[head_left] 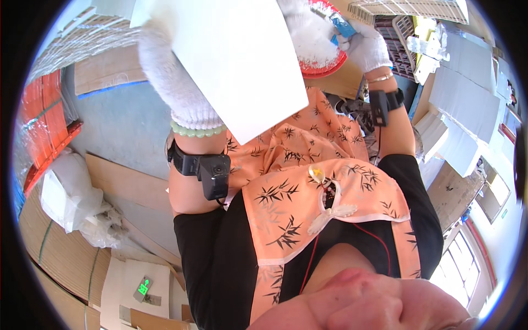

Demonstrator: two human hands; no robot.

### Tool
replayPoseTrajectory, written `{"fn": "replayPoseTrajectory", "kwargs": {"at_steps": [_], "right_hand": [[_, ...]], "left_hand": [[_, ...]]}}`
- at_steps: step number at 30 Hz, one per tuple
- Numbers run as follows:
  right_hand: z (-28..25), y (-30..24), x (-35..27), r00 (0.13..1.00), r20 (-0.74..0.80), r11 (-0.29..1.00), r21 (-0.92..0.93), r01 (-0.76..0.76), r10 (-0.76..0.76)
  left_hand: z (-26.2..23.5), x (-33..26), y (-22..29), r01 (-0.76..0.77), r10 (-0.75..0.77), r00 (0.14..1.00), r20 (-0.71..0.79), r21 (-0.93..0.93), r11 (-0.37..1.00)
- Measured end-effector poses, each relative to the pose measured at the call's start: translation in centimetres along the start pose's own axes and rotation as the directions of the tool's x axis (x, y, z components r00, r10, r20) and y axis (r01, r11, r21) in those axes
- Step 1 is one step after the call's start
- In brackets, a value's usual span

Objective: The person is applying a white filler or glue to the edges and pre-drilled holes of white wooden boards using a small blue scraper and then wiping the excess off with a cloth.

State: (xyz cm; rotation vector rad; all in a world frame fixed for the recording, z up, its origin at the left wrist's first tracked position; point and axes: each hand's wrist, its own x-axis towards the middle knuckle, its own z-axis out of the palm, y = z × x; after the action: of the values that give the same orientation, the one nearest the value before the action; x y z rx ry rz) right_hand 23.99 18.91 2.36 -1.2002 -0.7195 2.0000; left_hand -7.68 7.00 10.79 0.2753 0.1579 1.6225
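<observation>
Far left: stacked red crates (47,124), a white plastic bag (69,198) slumped below them, flat cardboard sheets (60,258) along the lower left rim.

Left hand (173,82) in a white knit glove, raised; a pale green bead bracelet (198,131) at the wrist and a black wrist-worn camera unit (212,173) strapped just below it. Holding the left edge of a large white sheet (231,60); sheet lies across and in front of the fingers, so exact finger spread cannot be told, but grasp appears closed on the sheet. Sheet tilted, its lower corner pointing down toward the orange patterned garment (308,181).

Centre: sheet spans from left hand toward the right hand, covering most of the upper middle of view. Behind its right edge, a red-rimmed round dish (322,66), partly hidden.

Right hand (368,49), also white-gloved, raised at the sheet's upper right, closed around something blue and white (341,27); too obscured to identify. Contact with the sheet not discernible. Black strap device (382,104) on right wrist.

Far right: stacks of white flat boxes (467,104), dark slotted tray (396,41) above.
</observation>
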Motion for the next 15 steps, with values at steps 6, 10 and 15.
{"fn": "replayPoseTrajectory", "kwargs": {"at_steps": [6, 10, 15], "right_hand": [[6.0, -5.1, -4.2, 0.973, 0.216, 0.99, 0.129, 0.06, -0.087], [7.5, -7.3, -5.9, 0.964, 0.21, 0.984, 0.111, 0.14, -0.161], [9.1, -11.3, -7.5, 0.874, 0.268, 0.874, -0.166, 0.456, -0.405]], "left_hand": [[1.0, -0.1, -1.4, 0.295, -0.293, 0.95, -0.106, -0.003, 0.956], [2.0, -0.5, -2.3, 0.411, -0.411, 0.911, -0.02, 0.105, 0.906], [3.4, -1.3, -2.8, 0.474, -0.49, 0.855, 0.169, 0.125, 0.871]]}}
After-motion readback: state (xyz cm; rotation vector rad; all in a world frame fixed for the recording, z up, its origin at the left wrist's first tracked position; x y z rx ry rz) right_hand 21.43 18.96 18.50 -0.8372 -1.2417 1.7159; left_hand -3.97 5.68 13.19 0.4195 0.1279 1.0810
